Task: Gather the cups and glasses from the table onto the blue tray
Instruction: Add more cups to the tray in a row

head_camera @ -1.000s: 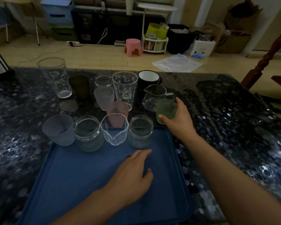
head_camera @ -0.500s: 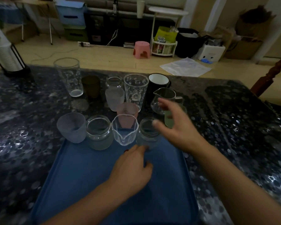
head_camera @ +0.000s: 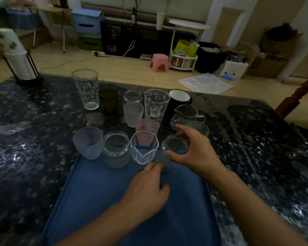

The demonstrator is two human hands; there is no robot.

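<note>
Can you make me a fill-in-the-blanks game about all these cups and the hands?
1. The right hand grips a clear glass ____.
2. The left hand rests on the ____ tray.
3. The cup just behind the spouted glass cup is ____.
4. The black mug is ____ inside.

Missing words: jar; blue; pink; white
</note>
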